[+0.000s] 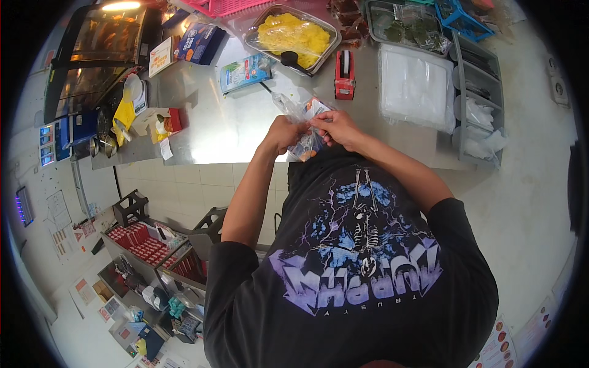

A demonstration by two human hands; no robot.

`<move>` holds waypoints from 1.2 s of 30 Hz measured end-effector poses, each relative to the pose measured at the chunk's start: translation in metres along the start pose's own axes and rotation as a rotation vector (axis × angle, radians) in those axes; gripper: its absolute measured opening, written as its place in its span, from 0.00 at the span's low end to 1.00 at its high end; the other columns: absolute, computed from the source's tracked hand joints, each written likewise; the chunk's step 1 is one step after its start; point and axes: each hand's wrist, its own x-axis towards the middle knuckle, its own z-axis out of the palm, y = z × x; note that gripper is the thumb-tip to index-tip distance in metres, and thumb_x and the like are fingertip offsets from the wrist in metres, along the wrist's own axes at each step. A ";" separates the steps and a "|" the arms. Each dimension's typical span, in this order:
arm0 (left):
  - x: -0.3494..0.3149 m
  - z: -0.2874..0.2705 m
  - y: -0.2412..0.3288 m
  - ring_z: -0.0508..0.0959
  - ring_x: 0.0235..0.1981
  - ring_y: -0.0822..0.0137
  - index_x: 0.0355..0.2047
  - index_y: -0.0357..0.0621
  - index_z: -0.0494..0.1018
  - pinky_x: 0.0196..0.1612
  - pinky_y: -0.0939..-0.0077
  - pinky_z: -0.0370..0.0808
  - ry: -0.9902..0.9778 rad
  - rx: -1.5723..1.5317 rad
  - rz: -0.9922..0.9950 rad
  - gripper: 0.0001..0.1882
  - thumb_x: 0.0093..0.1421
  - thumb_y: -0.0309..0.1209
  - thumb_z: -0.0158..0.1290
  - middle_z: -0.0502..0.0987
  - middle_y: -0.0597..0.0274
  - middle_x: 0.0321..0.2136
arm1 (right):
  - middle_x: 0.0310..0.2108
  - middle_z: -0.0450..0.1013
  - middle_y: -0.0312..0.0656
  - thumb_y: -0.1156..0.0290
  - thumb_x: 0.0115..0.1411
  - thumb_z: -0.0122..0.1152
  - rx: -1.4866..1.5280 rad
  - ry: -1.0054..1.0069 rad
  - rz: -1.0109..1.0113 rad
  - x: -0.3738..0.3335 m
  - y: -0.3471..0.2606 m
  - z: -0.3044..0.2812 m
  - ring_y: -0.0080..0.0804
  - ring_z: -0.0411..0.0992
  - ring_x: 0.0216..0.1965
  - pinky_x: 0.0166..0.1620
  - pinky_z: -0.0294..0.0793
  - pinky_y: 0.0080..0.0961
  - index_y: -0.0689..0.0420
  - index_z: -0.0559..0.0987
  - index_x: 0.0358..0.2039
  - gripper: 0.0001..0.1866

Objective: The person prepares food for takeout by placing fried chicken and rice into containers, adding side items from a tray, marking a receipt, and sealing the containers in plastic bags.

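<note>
At the front edge of the metal table I hold a clear plastic bag [302,149] between my two hands. My left hand [284,134] is closed around the bag's gathered part from the left. My right hand [337,129] pinches the plastic from the right, thumb and fingers together. Something orange-brown and a dark printed piece show in the bag's lower part, too small to name. A printed white and orange packet or card [316,107] lies just beyond my fingers. Whether it is inside the plastic, I cannot tell.
Beyond my hands stand a tray of yellow rice [293,38] with a black spoon [296,62], a blue box [245,73] and a red tape dispenser [345,76]. Stacked clear plastic bags [416,86] and a grey organiser [481,98] are right; a lit display warmer [98,55] stands left.
</note>
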 end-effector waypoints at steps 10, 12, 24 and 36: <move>0.013 -0.007 -0.020 0.64 0.18 0.79 0.39 0.25 0.79 0.17 0.84 0.56 -0.106 -0.388 -0.131 0.10 0.68 0.26 0.58 0.79 0.58 0.28 | 0.26 0.78 0.35 0.62 0.69 0.68 -0.098 0.030 -0.142 -0.009 0.006 0.006 0.18 0.73 0.18 0.19 0.72 0.19 0.62 0.82 0.48 0.16; 0.018 -0.011 -0.028 0.65 0.18 0.80 0.40 0.25 0.78 0.17 0.85 0.56 -0.133 -0.453 -0.158 0.10 0.69 0.25 0.57 0.79 0.57 0.29 | 0.26 0.78 0.34 0.62 0.69 0.68 -0.133 -0.031 -0.119 -0.009 0.007 0.006 0.18 0.73 0.18 0.19 0.72 0.19 0.61 0.83 0.46 0.15; -0.001 0.014 -0.016 0.72 0.19 0.74 0.38 0.26 0.79 0.20 0.76 0.66 0.041 -0.187 -0.027 0.12 0.68 0.28 0.58 0.85 0.51 0.32 | 0.29 0.84 0.41 0.67 0.65 0.69 -0.280 0.175 -0.277 -0.014 0.013 0.006 0.26 0.79 0.21 0.25 0.79 0.25 0.62 0.85 0.36 0.10; -0.013 0.050 -0.016 0.83 0.42 0.37 0.42 0.40 0.81 0.47 0.44 0.80 0.383 0.644 0.539 0.14 0.59 0.34 0.59 0.84 0.39 0.37 | 0.34 0.83 0.45 0.80 0.60 0.62 -0.614 0.404 -0.631 0.013 0.007 -0.007 0.35 0.82 0.36 0.40 0.79 0.34 0.59 0.82 0.46 0.13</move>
